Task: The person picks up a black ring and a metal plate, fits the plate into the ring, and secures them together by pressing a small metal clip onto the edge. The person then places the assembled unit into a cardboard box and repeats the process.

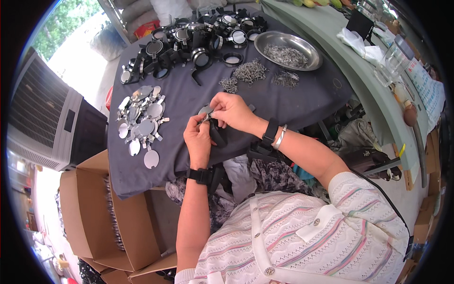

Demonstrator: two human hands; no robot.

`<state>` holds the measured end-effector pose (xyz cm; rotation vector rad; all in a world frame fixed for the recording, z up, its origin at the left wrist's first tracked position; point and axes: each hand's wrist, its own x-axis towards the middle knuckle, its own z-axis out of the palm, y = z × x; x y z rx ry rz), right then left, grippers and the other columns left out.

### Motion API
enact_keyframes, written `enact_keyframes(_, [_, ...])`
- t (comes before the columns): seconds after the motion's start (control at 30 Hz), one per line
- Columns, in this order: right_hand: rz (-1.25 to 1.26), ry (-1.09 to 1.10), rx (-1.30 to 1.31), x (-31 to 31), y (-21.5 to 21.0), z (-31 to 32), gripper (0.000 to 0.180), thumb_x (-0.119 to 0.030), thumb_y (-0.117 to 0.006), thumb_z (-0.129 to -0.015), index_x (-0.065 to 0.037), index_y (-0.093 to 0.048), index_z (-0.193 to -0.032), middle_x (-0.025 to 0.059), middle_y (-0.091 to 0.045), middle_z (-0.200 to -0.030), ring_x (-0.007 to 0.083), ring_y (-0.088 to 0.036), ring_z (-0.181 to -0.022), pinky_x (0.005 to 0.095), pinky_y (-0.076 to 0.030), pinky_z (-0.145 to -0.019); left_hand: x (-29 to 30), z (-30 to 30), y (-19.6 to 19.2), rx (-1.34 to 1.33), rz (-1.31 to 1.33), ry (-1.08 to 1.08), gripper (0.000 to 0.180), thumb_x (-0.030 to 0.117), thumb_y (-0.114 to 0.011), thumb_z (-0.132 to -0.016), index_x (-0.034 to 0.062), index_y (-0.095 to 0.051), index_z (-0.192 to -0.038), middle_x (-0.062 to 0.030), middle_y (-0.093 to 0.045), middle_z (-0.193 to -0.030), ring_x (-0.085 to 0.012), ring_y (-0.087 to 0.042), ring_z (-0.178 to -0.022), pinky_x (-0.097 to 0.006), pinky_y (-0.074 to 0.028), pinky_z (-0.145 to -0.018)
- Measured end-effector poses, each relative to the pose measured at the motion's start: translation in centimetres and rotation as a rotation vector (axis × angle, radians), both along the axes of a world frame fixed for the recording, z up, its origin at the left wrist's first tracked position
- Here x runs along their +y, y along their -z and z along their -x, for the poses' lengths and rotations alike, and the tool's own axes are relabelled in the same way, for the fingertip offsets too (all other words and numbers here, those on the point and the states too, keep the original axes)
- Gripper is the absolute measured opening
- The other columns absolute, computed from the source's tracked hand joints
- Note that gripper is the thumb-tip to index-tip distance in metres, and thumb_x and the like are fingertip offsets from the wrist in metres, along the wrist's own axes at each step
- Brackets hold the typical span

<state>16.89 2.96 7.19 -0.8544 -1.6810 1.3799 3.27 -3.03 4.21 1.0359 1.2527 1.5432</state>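
My left hand (197, 137) is closed round a black plastic part with a long curved handle (218, 137), held just above the cloth at the table's near side. A round silver metal disc (205, 110) shows at the top of this part, between my hands. The thumb and fingers of my right hand (232, 112) are pinched together at the disc's edge; whatever small piece they hold is hidden. Left of my hands lies a loose pile of silver discs with tabs (145, 127). Beyond them are small heaps of metal springs (250, 71) and thin metal pins (285, 79).
Black ring-shaped parts with handles (200, 57) are heaped at the table's far side. A steel bowl (312, 67) of small metal pieces stands far right. Open cardboard boxes (137, 227) and a grey air cooler (40, 111) are left; a green-grey counter (326, 35) runs along the right.
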Motion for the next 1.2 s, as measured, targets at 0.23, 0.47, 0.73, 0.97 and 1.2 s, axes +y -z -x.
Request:
enact_keyframes(0.23, [-0.092,-0.055,0.043,0.0,0.4,0.1,0.008,0.000,-0.061,-0.083,0.000,-0.056,-0.089,0.0022,-0.059,-0.073,0.0058,-0.056,-0.057,0.0206,-0.046,-0.049,-0.1,0.0,0.0,-0.012,-0.001,0.003,0.016,0.005,-0.050,-0.092,0.0000,-0.059,-0.105,-0.0002,-0.060,-0.071,-0.0030,-0.051,-0.052,-0.017,-0.040,-0.040])
enact_keyframes(0.47, [-0.058,-0.009,-0.022,1.3,0.9,-0.9,0.024,-0.009,-0.076,-0.074,-0.002,-0.057,-0.087,0.0004,-0.057,-0.069,0.0057,-0.050,-0.057,0.0203,-0.040,-0.049,-0.1,0.2,-0.2,-0.026,0.033,-0.007,0.016,0.007,-0.051,-0.092,0.0014,-0.059,-0.104,-0.0014,-0.061,-0.071,-0.0043,-0.053,-0.055,-0.017,-0.038,-0.040])
enact_keyframes(0.73, [-0.361,-0.152,-0.270,2.9,-0.1,-1.8,0.024,-0.014,-0.075,-0.075,-0.002,-0.060,-0.089,-0.0004,-0.057,-0.067,0.0081,-0.052,-0.058,0.0226,-0.042,-0.052,0.1,0.3,0.2,0.019,-0.024,0.004,0.015,0.007,-0.051,-0.091,0.0027,-0.060,-0.103,-0.0022,-0.061,-0.070,-0.0051,-0.055,-0.055,-0.017,-0.038,-0.041])
enact_keyframes(0.97, [0.012,-0.198,-0.082,2.1,0.3,-2.1,0.019,-0.011,-0.070,-0.079,-0.002,-0.061,-0.092,-0.0002,-0.057,-0.066,0.0057,-0.053,-0.051,0.0192,-0.040,-0.043,-0.1,-0.2,-0.6,-0.029,0.041,0.007,0.016,0.006,-0.048,-0.092,0.0029,-0.057,-0.105,-0.0053,-0.062,-0.074,-0.0104,-0.059,-0.056,-0.021,-0.045,-0.043])
enact_keyframes(1.2, [-0.238,-0.089,-0.149,1.9,0.6,-0.6,0.024,-0.013,-0.072,-0.076,0.001,-0.060,-0.091,0.0043,-0.060,-0.068,0.0103,-0.056,-0.052,0.0229,-0.043,-0.045,-0.7,-0.2,-1.6,-0.124,0.151,0.032,0.018,0.005,-0.046,-0.091,0.0031,-0.055,-0.107,-0.0113,-0.063,-0.078,-0.0168,-0.062,-0.056,-0.026,-0.052,-0.045])
